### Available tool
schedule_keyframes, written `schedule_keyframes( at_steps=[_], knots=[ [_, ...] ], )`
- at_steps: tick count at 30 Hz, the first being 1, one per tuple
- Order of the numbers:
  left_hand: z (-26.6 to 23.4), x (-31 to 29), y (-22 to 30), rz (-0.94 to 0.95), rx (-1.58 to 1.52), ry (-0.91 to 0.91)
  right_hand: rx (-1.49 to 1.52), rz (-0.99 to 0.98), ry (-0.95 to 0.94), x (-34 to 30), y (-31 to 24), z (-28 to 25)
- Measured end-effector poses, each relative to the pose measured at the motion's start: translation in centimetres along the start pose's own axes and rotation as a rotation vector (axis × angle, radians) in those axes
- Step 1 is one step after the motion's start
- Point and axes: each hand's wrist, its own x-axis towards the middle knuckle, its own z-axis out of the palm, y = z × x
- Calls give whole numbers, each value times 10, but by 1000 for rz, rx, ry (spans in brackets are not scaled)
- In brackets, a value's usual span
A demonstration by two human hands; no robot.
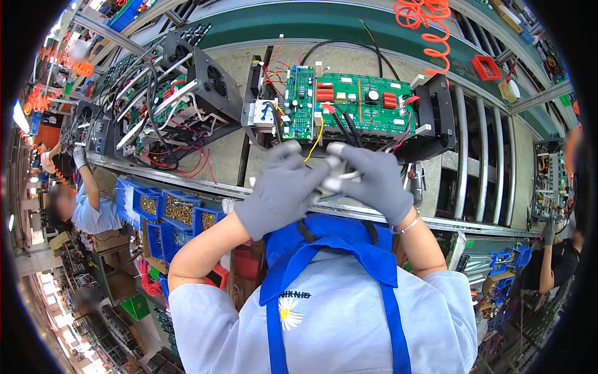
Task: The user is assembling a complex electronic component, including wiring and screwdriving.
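Spanning the bench [527, 171], metal rollers [483, 156] lie right of the circuit-board unit [367, 115].

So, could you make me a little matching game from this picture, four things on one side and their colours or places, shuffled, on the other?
Things:
1. Nearest coiled hose
2. Apron
3. Bracelet
4. Larger circuit board

Colours and places:
A. Around the wrist of the gloved right hand
B. Green, on the bench side beyond the gloved left hand and the right hand
C. Blue, worn over a pale shirt
D. Orange, at the top right

Right pairs: 1-D, 2-C, 3-A, 4-B
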Motion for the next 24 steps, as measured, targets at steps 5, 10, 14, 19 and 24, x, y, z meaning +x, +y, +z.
schedule_keyframes(
  at_steps=[5, 10, 14, 19, 24],
  knots=[
    [7, -6, -15, 50, 283, 281, 304, 272, 60, -9, 5, -22],
    [5, -22, -41, -2, -49, 170, 428, 319, 326, -31, 20, -49],
    [0, -22, -30, -213, -499, 150, 275, 412, 156, -42, 28, -60],
    [10, 9, -1, -91, -257, 188, -394, -93, 77, -5, -23, -35],
    [9, 14, -2, -207, -350, 322, 195, 199, -23, -5, -5, 9]
  ],
)
